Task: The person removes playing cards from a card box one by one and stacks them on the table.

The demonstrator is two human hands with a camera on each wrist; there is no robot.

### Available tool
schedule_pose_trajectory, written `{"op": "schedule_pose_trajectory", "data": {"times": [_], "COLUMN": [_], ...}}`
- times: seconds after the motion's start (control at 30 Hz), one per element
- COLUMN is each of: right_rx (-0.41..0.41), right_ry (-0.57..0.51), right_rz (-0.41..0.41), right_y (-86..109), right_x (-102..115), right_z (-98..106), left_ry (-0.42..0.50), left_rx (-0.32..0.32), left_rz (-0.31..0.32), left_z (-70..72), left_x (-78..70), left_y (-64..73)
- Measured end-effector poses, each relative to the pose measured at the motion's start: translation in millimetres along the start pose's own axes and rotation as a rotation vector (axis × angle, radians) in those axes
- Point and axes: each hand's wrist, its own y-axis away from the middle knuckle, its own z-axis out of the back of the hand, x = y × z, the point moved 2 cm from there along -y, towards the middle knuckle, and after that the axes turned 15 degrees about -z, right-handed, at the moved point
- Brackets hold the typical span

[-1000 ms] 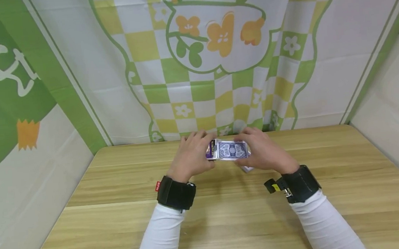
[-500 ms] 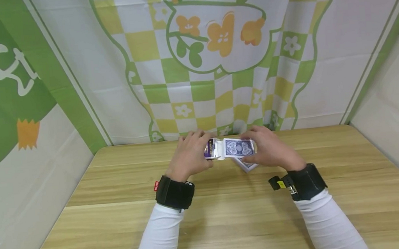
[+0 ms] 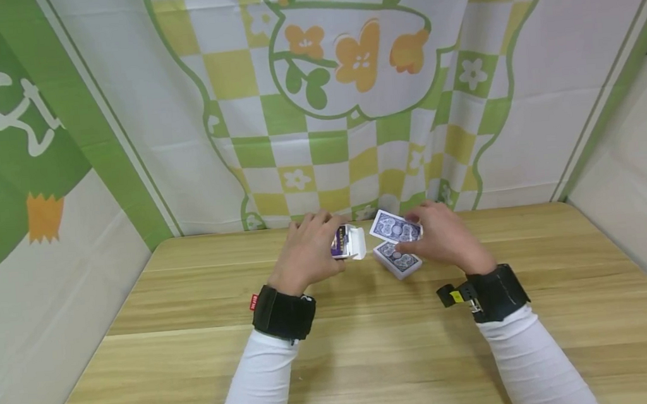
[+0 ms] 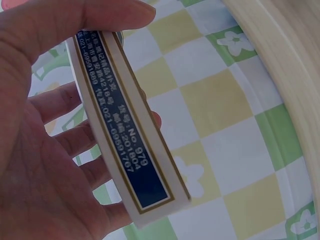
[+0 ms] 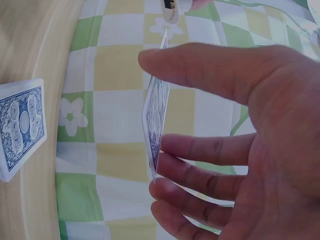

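Observation:
My left hand (image 3: 307, 254) grips a purple-and-white playing card box (image 3: 339, 244) by its edges. The box's white end flap stands out toward the right; its narrow printed side (image 4: 127, 130) faces the left wrist camera. Thumb and fingertips of my right hand (image 3: 446, 237) pinch a thin packet of blue-backed playing cards (image 3: 389, 227), or perhaps a single card; it looks slightly bent in the right wrist view. Below those cards a thicker deck (image 3: 398, 263) lies on the table, back design up, turned at an angle.
The wooden table (image 3: 382, 362) ends at a back edge just beyond both hands. A green, yellow and white checked curtain (image 3: 325, 145) hangs behind it, with fabric walls left and right. Black bands (image 3: 284, 313) circle both wrists.
My right hand has drawn the cards rightward, out of the box, and tilted them. The deck beneath has come into fuller view. My left hand and the box have shifted slightly left.

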Motion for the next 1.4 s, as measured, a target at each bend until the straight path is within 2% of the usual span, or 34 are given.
{"op": "schedule_pose_trajectory", "data": {"times": [0.27, 0.63, 1.07, 1.4], "right_rx": [-0.003, 0.017, 0.006, 0.033], "right_ry": [-0.008, 0.01, 0.027, 0.018], "right_rz": [-0.088, -0.107, -0.125, -0.151], "right_y": [-3.5, -8.9, -10.0, -12.9], "right_x": [-4.7, -8.0, -8.2, -7.5], "right_z": [-7.4, -17.9, -32.9, -43.9], "left_ry": [-0.004, -0.01, 0.002, -0.013], "left_rx": [0.003, -0.026, -0.004, 0.0], "left_rz": [-0.003, -0.017, -0.005, -0.014], "left_z": [-0.7, 1.3, 1.0, 0.1], "left_x": [-0.8, -1.6, -2.5, -2.9], "left_y": [0.0, -3.2, 0.3, -1.4]}}
